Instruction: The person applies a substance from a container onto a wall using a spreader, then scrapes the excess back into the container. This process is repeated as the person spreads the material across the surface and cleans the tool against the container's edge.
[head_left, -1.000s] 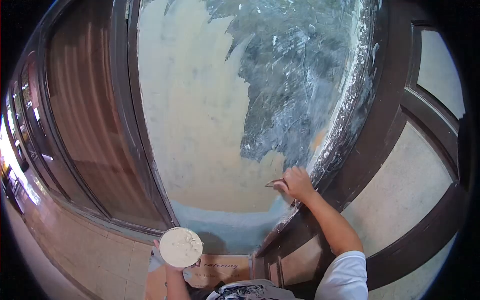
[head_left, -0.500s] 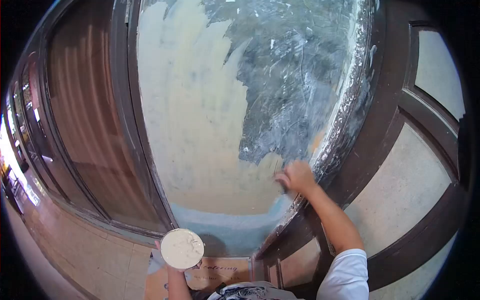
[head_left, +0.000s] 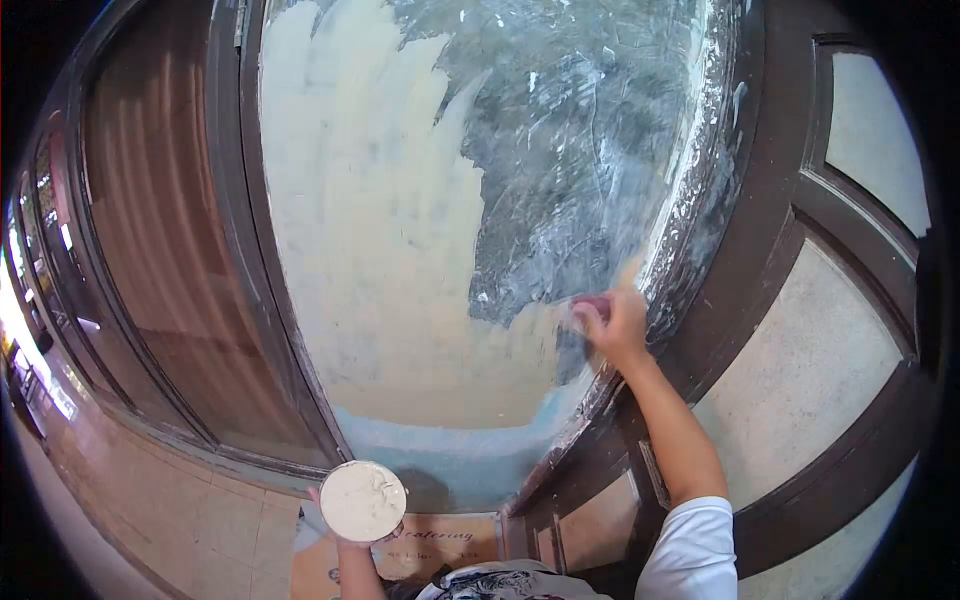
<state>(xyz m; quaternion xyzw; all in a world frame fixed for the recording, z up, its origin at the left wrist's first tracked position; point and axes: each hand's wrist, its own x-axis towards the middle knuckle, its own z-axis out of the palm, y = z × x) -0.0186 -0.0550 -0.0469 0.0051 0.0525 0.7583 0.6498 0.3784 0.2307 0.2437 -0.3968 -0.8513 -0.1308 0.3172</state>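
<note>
My left hand, mostly hidden underneath, supports a round tub of cream putty low in the view. Its fingertips show at the tub's side. At the lower right of the wall panel, my right hand is closed around what looks like a putty knife, smeared by motion, with a reddish part showing. Cream putty covers the panel's left and lower parts. The upper right is grey and streaky, and a bluish band runs along the bottom.
A dark frame with flaking white paint borders the panel on the right, beside a brown door with pale panels. Brown curtained glass stands left. Printed cardboard lies on the tiled floor below.
My right hand has moved up and slightly right along the panel, and a darker strip shows beneath it. The tub stays nearly in place. The view has shifted slightly.
</note>
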